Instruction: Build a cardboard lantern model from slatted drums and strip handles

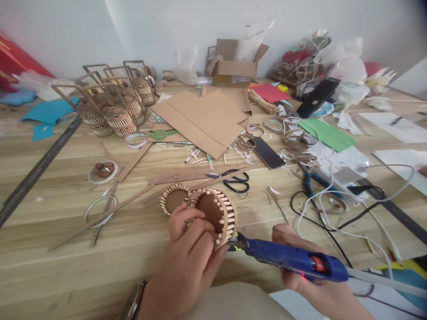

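My left hand (190, 249) grips a small round basket (228, 218) made of short wooden sticks and cardboard strips, its fingers over the near rim. My right hand (300, 271) is wrapped round a blue hot glue gun (283, 255) with a red light on its side. The gun's nozzle meets the basket's lower right edge. Just behind my left fingers lies a round cardboard piece ringed with short sticks (173, 200). Black-handled scissors (236, 180) rest beyond the basket, beside long cardboard strips (180, 175).
Finished stick baskets with tall handles (120, 118) stand at back left. Flat cardboard sheets (203, 118) lie mid-table, near a phone (268, 153). White cables (328, 178) and black cables tangle on the right. A roll holding brown balls (103, 171) sits at left.
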The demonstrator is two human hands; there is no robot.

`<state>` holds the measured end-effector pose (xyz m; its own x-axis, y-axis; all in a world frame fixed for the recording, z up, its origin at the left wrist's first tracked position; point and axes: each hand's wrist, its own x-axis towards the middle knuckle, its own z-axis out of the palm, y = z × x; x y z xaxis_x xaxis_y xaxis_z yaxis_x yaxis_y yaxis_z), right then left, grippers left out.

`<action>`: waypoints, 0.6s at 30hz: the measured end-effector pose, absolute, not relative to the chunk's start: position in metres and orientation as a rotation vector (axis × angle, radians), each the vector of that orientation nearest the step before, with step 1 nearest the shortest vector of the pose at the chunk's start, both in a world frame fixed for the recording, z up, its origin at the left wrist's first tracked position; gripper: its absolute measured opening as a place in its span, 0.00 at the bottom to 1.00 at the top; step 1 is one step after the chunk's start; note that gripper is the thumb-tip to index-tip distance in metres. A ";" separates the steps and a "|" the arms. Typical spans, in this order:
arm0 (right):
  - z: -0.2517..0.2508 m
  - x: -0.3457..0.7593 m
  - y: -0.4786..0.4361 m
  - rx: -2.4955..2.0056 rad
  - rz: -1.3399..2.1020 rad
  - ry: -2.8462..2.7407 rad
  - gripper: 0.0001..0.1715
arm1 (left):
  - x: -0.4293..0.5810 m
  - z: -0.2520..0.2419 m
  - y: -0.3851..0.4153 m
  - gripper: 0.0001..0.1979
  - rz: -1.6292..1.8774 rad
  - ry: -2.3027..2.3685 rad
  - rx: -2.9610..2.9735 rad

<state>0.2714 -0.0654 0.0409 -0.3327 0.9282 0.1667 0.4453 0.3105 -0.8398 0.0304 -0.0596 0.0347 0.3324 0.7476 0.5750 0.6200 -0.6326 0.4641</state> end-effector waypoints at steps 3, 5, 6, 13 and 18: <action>0.040 0.272 -0.065 -1.206 0.913 -1.927 0.35 | 0.031 0.035 -0.060 0.07 1.184 1.252 2.429; 0.039 0.273 -0.066 -1.209 0.914 -1.920 0.35 | 0.031 0.035 -0.060 0.06 1.192 1.249 2.417; 0.038 0.273 -0.066 -1.212 0.915 -1.915 0.35 | 0.031 0.035 -0.061 0.06 1.199 1.251 2.403; 0.037 0.273 -0.065 -1.227 0.946 -1.885 0.36 | 0.032 0.038 -0.059 0.06 1.254 1.253 2.265; 0.032 0.276 -0.069 -1.160 1.080 -1.764 0.32 | 0.033 0.041 -0.057 0.06 1.318 1.304 2.201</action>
